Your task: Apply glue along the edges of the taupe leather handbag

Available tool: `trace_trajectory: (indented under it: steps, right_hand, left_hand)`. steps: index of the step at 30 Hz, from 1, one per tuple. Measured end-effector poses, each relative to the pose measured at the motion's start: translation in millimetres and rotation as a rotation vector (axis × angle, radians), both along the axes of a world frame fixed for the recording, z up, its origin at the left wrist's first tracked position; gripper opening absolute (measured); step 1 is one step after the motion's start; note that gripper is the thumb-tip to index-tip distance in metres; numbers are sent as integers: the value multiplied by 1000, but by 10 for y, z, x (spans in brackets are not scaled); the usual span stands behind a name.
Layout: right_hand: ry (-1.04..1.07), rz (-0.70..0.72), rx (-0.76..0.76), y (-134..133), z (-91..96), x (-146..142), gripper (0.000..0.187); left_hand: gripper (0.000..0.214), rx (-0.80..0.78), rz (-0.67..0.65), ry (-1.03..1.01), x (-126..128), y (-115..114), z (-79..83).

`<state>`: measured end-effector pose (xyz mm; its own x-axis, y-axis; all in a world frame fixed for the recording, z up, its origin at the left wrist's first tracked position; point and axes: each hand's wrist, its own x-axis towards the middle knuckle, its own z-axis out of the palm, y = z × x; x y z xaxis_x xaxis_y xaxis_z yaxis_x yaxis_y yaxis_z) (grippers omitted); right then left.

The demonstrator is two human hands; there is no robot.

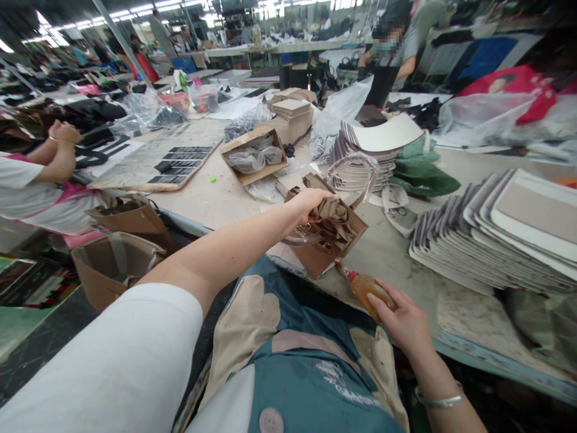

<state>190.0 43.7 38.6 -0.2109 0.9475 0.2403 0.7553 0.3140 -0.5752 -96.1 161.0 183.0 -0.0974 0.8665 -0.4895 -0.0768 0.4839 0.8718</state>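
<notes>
A brown handbag (311,257) lies tilted at the table's near edge, its mouth towards the right. Crumpled brown lining (336,218) bulges out of it, and a handle wrapped in clear plastic (375,174) arches behind. My left hand (310,203) grips the bag's upper side; the bag partly hides its fingertips. In my right hand (401,316) is a squeeze bottle (367,290) of amber liquid, probably glue, with a red nozzle. My fingers wrap round the bottle, and its tip points up-left, close to the bag's lower edge.
Stacked curved panels (491,234) stand on the right, with another panel stack (360,153) behind the bag. An open cardboard box (255,159) holds clear plastic. Brown bags (115,264) sit low at left. A co-worker's hands (65,132) are at far left; another person (392,51) is across the table.
</notes>
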Motion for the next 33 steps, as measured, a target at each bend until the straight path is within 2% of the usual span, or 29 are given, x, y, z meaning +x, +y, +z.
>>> trace_trajectory:
  steps: [4,6,9,14,19,21,23,25,28,30,33]
  right_hand:
    - [43,-70,52,33,8,-50,50]
    - [23,-85,31,65,-11,-70,52]
    - [29,-77,-84,86,-25,-96,52]
    - [199,-55,-250,36,32,-124,53]
    - [252,-177,-199,79,-22,-84,57]
    - [252,-140,-257,101,-48,-75,56]
    - [307,-62,-377,90,-47,-78,55]
    - [412,-19,-499,35,-40,-69,54]
    - [694,-36,-622,-102,-109,40,61]
    - [929,-79,-609,-196,-227,183,67]
    - [1178,-226,-534,-316,-408,415,54]
  left_hand:
    - [19,3,-12,2,2,-2,7]
    - [18,0,-6,16,10,-4,12]
    - [18,7,2,24,17,-4,8]
    - [18,32,-23,-23,6,7,-20]
    - [18,19,-7,-12,12,8,-7]
    - [18,5,7,4,16,2,9]
    - [19,-2,15,4,11,-12,25]
    - [19,0,8,-21,-9,-38,37]
    - [20,-17,-32,-68,-87,-106,56]
    - [21,-22,-57,-75,-173,-174,95]
    - [17,104,-137,-40,-329,-311,249]
